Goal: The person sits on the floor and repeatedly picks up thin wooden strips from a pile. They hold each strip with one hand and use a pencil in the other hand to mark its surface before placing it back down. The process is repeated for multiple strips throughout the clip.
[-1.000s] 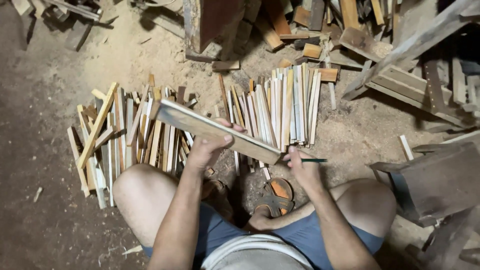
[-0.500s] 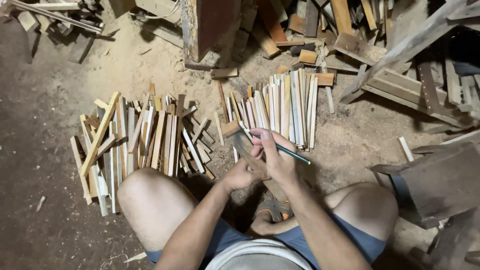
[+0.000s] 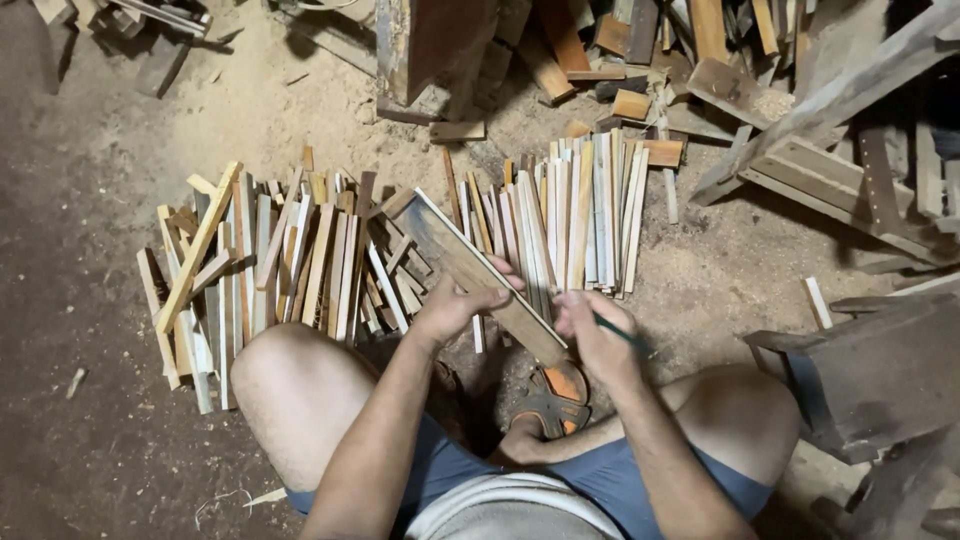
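The left hand (image 3: 455,305) is closed round a flat wooden slat (image 3: 480,272), fingers over its top face and thumb beneath, at about the middle of its length. The slat runs from 11 o'clock down to 5 o'clock, raised above the sawdust floor (image 3: 100,300) in front of the knees. The right hand (image 3: 595,335) pinches a dark green pencil (image 3: 622,333), whose shaft points out toward 3 o'clock; its tip is hidden, and the hand's fingers rest at the slat's near end.

Risks, as I judge them: the slat is held by one hand only, near its middle, so pressure from the right hand at the near end could tip it and spoil any mark made. Rough sawn edges could drive a splinter into bare fingers. The far end hangs over the left pile (image 3: 270,265), and a swing could knock those loose sticks further askew.

Counts: one slat in hand, one pencil, two hands. Two piles of cut sticks lie on the floor: the left one at 10 o'clock is jumbled, with a few dozen pieces too overlapped to count exactly; the right pile (image 3: 580,215) at 12 o'clock is neater, roughly twenty sticks side by side. One sandal (image 3: 550,395) shows between the legs. Scrap offcuts (image 3: 640,60) lie heaped at 1 o'clock, uncountable.
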